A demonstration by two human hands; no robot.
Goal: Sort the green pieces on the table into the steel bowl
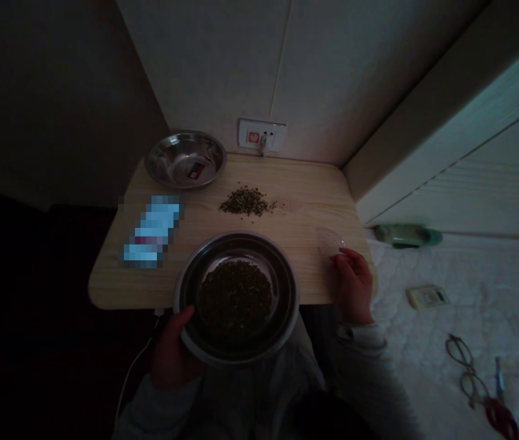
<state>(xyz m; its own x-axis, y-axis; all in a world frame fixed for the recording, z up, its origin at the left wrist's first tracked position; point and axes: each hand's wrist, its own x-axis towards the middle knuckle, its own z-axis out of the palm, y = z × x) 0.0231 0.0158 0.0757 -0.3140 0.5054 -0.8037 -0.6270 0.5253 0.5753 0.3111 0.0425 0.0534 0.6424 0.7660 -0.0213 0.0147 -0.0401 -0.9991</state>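
Landmark: pile of dark dry bits (246, 201), loose on the table (204, 211).

Hands: left hand (174, 354) grips the rim of a metal bowl (291, 299), thumb on top, fingers below. Right hand (354, 286) pinches a thin clear plastic piece (331, 240) between thumb and fingers.

Positions: held bowl, with similar bits inside, is on the near side of the pile, overlapping the table's front edge in view; cannot tell whether it touches the wood. Plastic piece is to the right of the pile and nearer the person. Second bowl (186, 160), bearing a label, lies beyond and left of the pile; phone (153, 232) left and slightly nearer; wall socket (262, 135) behind.

Risks (judged): one-sided grip leaves the held bowl's far rim unsupported by the hand; a wrist roll could tip bits onto lap or floor. A low sweep of the plastic piece, or a nudge from the bowl, could scatter the pile, which has no rim around it. Dim light could hide strays.
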